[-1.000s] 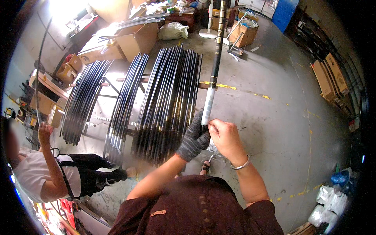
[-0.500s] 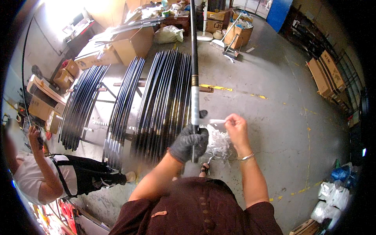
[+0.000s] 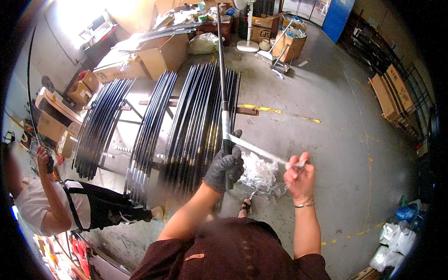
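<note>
My left hand (image 3: 223, 170), in a black glove, is closed round the lower end of a long black rod (image 3: 221, 70). The rod stands up and away from me. Just above the glove, a whitish wrapped section (image 3: 226, 123) covers part of it. A narrow white strip (image 3: 261, 150) runs taut from that section to my bare right hand (image 3: 300, 179), whose fingers pinch its end. Below the strip, a heap of crumpled white strips (image 3: 255, 170) lies near my foot.
Many black rods lie side by side on a low rack (image 3: 247, 111) to the left. Another person (image 3: 51, 200) stands at far left with a thin rod. Cardboard boxes (image 3: 161, 56), a white fan stand (image 3: 247, 45) and a broom (image 3: 265, 57) are farther off. Bagged bundles (image 3: 396, 238) sit right.
My right hand has moved right and slightly down, and the strip between it and the rod is longer. The rod's far end has shifted left, and its whitish section looks shorter.
</note>
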`<state>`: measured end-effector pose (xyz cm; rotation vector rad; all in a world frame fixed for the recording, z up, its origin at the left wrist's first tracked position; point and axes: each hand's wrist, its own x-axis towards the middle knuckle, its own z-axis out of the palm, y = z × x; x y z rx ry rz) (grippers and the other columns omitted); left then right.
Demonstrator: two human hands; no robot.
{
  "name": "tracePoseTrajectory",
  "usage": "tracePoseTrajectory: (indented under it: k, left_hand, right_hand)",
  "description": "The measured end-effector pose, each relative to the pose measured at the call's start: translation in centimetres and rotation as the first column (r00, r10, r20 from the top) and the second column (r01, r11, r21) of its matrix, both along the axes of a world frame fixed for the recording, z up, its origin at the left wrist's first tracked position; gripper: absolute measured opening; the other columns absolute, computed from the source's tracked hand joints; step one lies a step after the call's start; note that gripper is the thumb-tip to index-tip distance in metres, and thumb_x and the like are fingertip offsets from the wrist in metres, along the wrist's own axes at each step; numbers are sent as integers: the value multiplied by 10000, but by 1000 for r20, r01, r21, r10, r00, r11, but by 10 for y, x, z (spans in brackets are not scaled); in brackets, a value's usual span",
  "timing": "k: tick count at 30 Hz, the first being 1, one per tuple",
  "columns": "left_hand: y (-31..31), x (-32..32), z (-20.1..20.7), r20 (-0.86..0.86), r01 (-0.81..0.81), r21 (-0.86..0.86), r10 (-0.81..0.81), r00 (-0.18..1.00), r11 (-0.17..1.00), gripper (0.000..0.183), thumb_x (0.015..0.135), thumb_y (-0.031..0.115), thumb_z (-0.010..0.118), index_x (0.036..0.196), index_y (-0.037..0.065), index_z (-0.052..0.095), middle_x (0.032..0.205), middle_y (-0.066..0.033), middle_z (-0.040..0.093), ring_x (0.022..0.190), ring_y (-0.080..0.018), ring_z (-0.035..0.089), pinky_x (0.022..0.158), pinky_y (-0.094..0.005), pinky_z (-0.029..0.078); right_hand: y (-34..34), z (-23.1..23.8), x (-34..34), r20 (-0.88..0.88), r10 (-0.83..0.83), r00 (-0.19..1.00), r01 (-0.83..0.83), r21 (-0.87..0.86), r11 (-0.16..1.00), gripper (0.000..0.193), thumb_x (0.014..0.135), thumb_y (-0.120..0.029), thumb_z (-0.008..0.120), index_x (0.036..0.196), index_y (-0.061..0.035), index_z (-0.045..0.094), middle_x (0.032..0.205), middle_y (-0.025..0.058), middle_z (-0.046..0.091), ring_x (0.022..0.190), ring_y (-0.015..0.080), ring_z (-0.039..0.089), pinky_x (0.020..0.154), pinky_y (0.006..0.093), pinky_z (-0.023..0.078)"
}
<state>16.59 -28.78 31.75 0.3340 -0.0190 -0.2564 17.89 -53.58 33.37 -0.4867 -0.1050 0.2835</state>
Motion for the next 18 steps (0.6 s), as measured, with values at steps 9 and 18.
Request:
tracePoseTrajectory:
  k: [9,18]
  left_hand:
    - [-19,23,-1,158,231,-519,-173,972,823,651,902,129,594,1455,147,251,765,14,465,474,-38,422,422,-162,389]
    - [-45,40,18,64,270,-636,-299,952,723,339,875,139,590,1199,83,510,490,47,395,353,-45,382,351,-183,382]
  right_hand:
    - [-7,-36,27,161,155,975,99,-933,347,213,921,-161,610,1018,-111,427,717,-54,381,628,39,346,521,212,309]
    - [-29,-58,24,29,411,911,22,-1000,22,306,953,-259,506,747,-47,583,637,-16,511,610,95,450,576,286,398]
